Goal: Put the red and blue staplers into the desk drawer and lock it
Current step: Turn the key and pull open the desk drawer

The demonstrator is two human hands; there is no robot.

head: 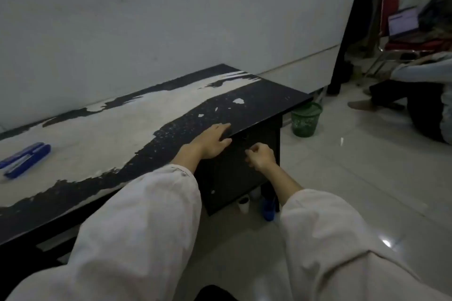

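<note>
A blue stapler lies on the worn desk top at the far left. No red stapler shows. The dark drawer front sits under the desk's right end, with a small lock near its top. My left hand rests flat on the desk edge above the drawer, fingers spread, thumb over the edge. In front of the drawer, just below and to the right of the lock, my right hand has its fingers curled; whether something small is pinched in them is unclear.
A green mesh bin stands on the tiled floor right of the desk. Small white and blue containers sit under the drawer unit. A seated person and a red chair with a laptop are at far right. A white wall is behind.
</note>
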